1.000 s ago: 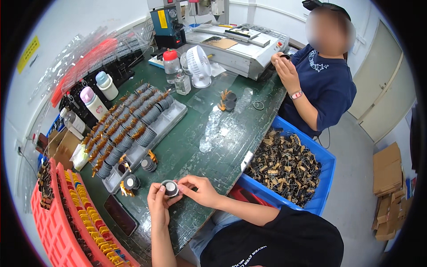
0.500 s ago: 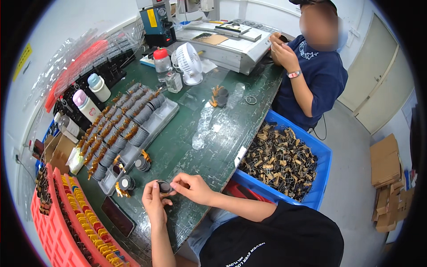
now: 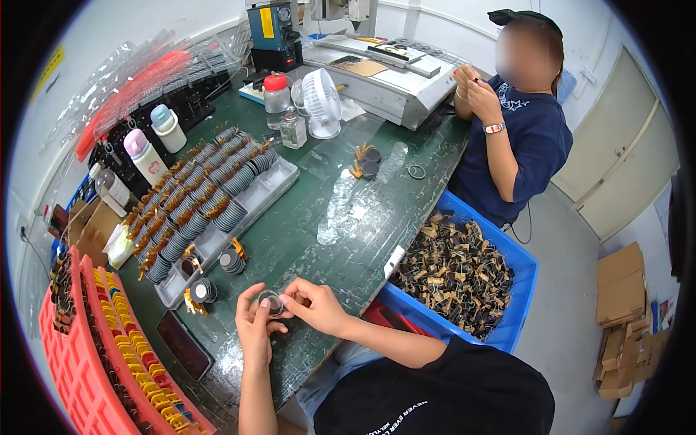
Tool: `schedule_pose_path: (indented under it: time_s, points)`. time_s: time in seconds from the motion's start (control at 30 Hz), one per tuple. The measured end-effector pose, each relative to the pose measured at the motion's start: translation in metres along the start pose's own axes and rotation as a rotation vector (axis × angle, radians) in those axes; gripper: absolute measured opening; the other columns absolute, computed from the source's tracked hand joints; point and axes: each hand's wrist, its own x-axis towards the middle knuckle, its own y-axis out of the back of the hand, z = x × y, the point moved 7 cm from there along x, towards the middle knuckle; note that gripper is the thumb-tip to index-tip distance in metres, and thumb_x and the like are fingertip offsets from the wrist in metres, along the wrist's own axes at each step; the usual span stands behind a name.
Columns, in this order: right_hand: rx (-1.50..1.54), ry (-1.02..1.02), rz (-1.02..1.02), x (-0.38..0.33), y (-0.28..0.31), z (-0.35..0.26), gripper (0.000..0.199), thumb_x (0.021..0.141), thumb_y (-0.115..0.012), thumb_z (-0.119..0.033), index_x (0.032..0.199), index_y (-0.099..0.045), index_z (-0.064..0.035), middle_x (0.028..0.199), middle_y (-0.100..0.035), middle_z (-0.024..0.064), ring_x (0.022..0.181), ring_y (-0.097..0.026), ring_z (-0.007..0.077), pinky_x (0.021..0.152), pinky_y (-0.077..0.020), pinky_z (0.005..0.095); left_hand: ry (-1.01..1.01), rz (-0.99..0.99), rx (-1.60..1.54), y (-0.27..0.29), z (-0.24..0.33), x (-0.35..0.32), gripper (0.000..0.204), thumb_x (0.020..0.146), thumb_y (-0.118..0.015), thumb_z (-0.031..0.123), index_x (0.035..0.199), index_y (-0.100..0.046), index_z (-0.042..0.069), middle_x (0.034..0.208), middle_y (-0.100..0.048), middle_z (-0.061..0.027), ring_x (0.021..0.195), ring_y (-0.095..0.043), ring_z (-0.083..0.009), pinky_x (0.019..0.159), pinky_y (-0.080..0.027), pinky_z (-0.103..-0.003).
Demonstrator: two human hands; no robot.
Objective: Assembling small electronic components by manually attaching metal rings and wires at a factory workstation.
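Near the table's front edge I hold a small round disc [image 3: 271,302], grey with a pale rim, between both hands. My left hand [image 3: 254,328] pinches its left side. The fingertips of my right hand [image 3: 316,307] close on its right edge; whether a second thin part is in them is too small to tell. Just beyond my left hand stands a short stack of grey discs [image 3: 204,291] with orange flexible strips. Another such stack [image 3: 232,261] lies a little farther off, next to the clear plastic tray [image 3: 255,210] full of rows of grey discs with orange strips.
A dark phone [image 3: 185,344] and red racks of yellow clips [image 3: 145,355] lie left. A blue bin [image 3: 525,290] of binder clips stands right. Behind are bottles [image 3: 145,156], a white fan [image 3: 320,101] and a machine bed [image 3: 406,90]. Across the table, a co-worker [image 3: 518,138] handles something small.
The disc has tilted in my fingers and shows more of its pale rim. My hands have barely moved. The co-worker's hands are raised closer together, and the view has shifted slightly.
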Motion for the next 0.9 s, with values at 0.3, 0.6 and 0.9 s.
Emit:
schedule_pose_path:
  time_s: [0.3,0.6,0.9]
  points:
    - [-0.052,-0.023,-0.036,0.002,-0.001,0.004,0.017,0.091,-0.062,-0.018,0.087,-0.058,-0.0019,0.056,-0.053,0.0001,0.051,-0.045,0.0029,0.047,-0.0357,0.0226,-0.035,0.045,0.071,-0.001,0.002,0.002,0.034,0.091,-0.055,0.004,0.122,-0.044,0.002,0.09,-0.064,-0.0115,0.065,-0.065,-0.0157,0.046,-0.049,-0.02]
    - [-0.294,0.27,-0.051,-0.025,0.003,-0.032,0.024,0.09,-0.057,-0.018,0.071,-0.053,-0.0037,0.057,-0.053,0.0113,0.047,-0.053,0.023,0.045,-0.0405,0.0331,-0.058,-0.013,0.031,0.003,-0.006,0.0,0.034,0.091,-0.056,0.011,0.122,-0.044,0.002,0.096,-0.062,-0.0132,0.064,-0.062,-0.0151,0.046,-0.048,-0.021]
    - [-0.019,-0.297,-1.365,-0.154,-0.025,-0.085,0.023,0.095,-0.046,-0.008,0.104,-0.067,-0.0071,0.111,-0.062,0.0092,0.109,-0.054,0.0165,0.093,-0.0407,0.0308,-0.054,-0.101,0.002,-0.014,-0.01,-0.003,0.037,0.09,-0.055,0.015,0.122,-0.043,0.003,0.097,-0.06,-0.017,0.063,-0.062,-0.018,0.043,-0.05,-0.023]
